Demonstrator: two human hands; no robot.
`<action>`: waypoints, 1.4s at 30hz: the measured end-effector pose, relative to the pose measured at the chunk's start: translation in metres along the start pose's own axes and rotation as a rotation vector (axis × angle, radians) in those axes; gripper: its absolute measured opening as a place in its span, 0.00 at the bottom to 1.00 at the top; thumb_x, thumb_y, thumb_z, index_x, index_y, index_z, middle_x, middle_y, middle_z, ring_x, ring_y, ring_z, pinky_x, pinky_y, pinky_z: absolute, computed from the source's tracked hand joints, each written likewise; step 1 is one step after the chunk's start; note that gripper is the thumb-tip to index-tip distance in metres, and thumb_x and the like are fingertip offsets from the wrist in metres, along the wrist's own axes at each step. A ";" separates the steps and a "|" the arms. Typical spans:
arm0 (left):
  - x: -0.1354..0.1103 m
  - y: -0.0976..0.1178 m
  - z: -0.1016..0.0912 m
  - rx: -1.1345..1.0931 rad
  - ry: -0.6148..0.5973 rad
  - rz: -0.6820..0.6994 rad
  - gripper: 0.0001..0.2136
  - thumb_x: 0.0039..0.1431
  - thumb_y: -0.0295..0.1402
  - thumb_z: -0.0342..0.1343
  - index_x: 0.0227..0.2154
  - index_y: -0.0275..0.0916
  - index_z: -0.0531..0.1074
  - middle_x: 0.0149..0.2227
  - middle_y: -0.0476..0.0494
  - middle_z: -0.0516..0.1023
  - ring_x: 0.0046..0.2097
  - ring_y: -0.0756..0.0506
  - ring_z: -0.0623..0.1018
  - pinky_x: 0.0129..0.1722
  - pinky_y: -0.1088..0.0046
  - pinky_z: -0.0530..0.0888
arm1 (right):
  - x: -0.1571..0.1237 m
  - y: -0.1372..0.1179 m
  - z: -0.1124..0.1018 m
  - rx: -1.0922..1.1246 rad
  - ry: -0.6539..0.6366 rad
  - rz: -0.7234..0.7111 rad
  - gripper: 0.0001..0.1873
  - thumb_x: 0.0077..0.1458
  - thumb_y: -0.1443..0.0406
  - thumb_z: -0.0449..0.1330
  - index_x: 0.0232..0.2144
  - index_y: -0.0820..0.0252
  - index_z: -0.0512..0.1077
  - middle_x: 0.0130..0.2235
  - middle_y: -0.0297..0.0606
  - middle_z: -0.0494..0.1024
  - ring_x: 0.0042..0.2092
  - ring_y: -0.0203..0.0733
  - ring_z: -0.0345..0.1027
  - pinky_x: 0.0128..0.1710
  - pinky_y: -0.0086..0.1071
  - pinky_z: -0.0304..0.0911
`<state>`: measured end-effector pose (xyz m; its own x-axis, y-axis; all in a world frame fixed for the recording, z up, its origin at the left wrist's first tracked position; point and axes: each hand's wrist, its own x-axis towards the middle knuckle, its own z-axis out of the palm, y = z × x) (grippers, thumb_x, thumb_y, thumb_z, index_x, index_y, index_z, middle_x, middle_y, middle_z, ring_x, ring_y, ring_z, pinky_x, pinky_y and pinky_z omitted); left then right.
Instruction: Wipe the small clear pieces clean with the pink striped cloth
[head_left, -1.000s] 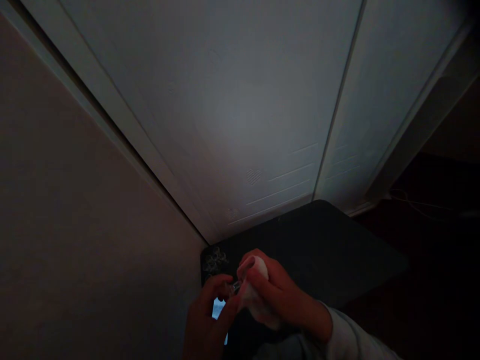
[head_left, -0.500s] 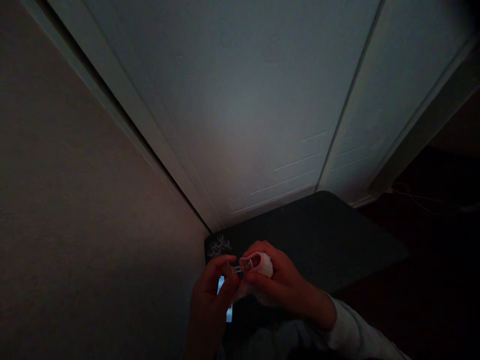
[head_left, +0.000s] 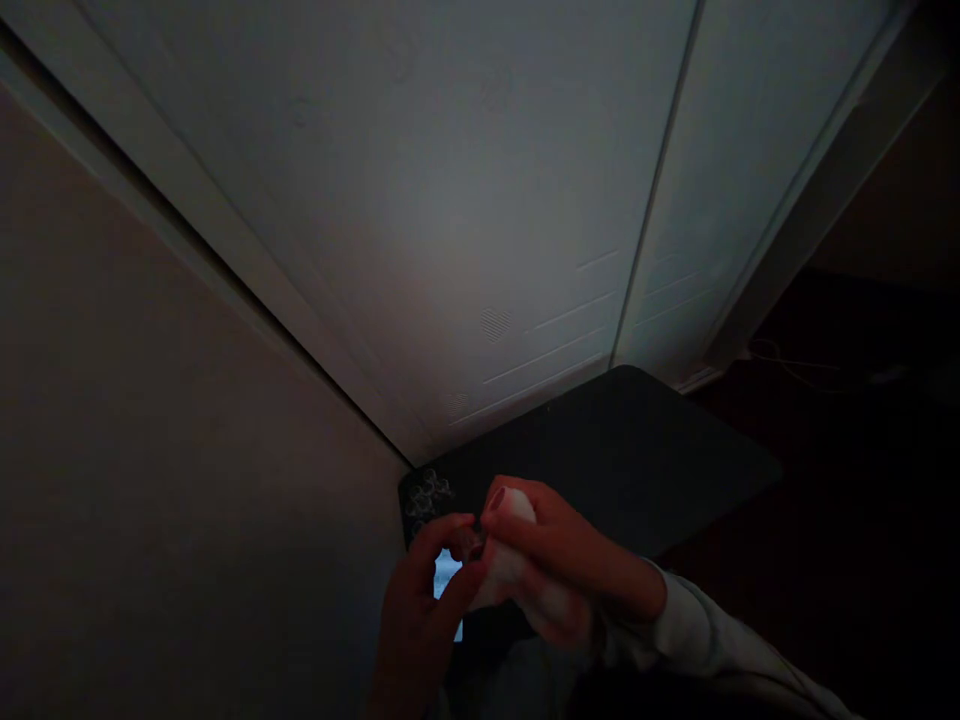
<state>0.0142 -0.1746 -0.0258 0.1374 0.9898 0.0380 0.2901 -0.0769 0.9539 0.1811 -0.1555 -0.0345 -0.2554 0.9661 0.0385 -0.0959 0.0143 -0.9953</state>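
My right hand [head_left: 559, 545] is closed round a soft pink-and-white cloth piece [head_left: 514, 505]. It looks like a small sock, with a rolled opening at the top and a loose part hanging below the hand. Close against its left side, my left hand [head_left: 424, 590] pinches a small clear plastic piece [head_left: 472, 545], clip-like in shape. Whether that piece touches the cloth is hard to see in the dim light. Several clear looped plastic pieces [head_left: 427, 495] lie at the dark table's left corner, just beyond the left hand.
A dark table [head_left: 637, 450] with rounded corners stands against a pale panelled door [head_left: 450, 200]. A lit screen [head_left: 448, 570] glows behind my left hand. The wall [head_left: 187, 450] rises close on the left. A thin cable [head_left: 795, 362] lies on the floor at right.
The cloth has turned in my right hand, its opening now facing up, and more of it hangs down. The clear piece sits lower between my left fingers. The view has shifted slightly.
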 end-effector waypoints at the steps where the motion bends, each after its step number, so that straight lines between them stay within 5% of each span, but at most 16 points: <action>1: -0.001 -0.001 0.000 0.001 -0.003 -0.004 0.12 0.51 0.38 0.59 0.38 0.39 0.74 0.34 0.45 0.77 0.37 0.44 0.76 0.38 0.71 0.72 | 0.000 0.000 0.001 0.001 0.002 0.012 0.14 0.52 0.57 0.57 0.23 0.60 0.64 0.23 0.28 0.64 0.25 0.31 0.55 0.23 0.25 0.53; 8: -0.003 -0.001 0.005 -0.026 0.026 -0.037 0.11 0.56 0.42 0.54 0.33 0.39 0.71 0.30 0.49 0.72 0.34 0.47 0.72 0.34 0.75 0.69 | -0.003 0.000 0.007 -0.108 0.080 -0.071 0.11 0.54 0.58 0.55 0.26 0.60 0.65 0.24 0.29 0.67 0.25 0.32 0.59 0.24 0.26 0.56; 15: -0.002 0.005 0.012 -0.112 0.043 -0.096 0.17 0.54 0.49 0.53 0.27 0.39 0.69 0.25 0.52 0.69 0.27 0.50 0.68 0.25 0.79 0.67 | -0.009 0.002 0.006 -0.328 0.133 -0.359 0.08 0.51 0.62 0.59 0.34 0.58 0.67 0.33 0.35 0.71 0.32 0.36 0.65 0.32 0.30 0.61; 21: -0.004 0.009 0.015 -0.151 0.045 -0.069 0.17 0.53 0.48 0.54 0.35 0.39 0.72 0.33 0.47 0.77 0.36 0.46 0.75 0.34 0.75 0.72 | -0.014 0.003 0.003 -0.281 0.080 -0.467 0.05 0.54 0.64 0.58 0.34 0.57 0.66 0.35 0.36 0.71 0.35 0.37 0.66 0.35 0.30 0.63; 34: -0.013 0.003 0.014 0.008 0.010 0.045 0.12 0.57 0.40 0.54 0.40 0.41 0.72 0.35 0.48 0.75 0.37 0.46 0.74 0.39 0.73 0.70 | -0.025 -0.005 0.001 -0.171 0.133 -0.249 0.10 0.52 0.59 0.57 0.28 0.60 0.66 0.25 0.30 0.68 0.25 0.32 0.60 0.24 0.26 0.56; 42: -0.015 0.001 0.019 0.107 0.017 0.268 0.05 0.53 0.33 0.57 0.35 0.44 0.73 0.35 0.49 0.76 0.37 0.47 0.74 0.38 0.74 0.71 | -0.021 -0.003 0.003 0.364 0.149 -0.035 0.18 0.50 0.49 0.57 0.31 0.58 0.66 0.26 0.29 0.67 0.27 0.35 0.60 0.26 0.28 0.57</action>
<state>0.0305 -0.1919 -0.0313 0.2069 0.9343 0.2905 0.3441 -0.3474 0.8723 0.1843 -0.1765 -0.0326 -0.1064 0.9938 0.0318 -0.4441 -0.0189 -0.8958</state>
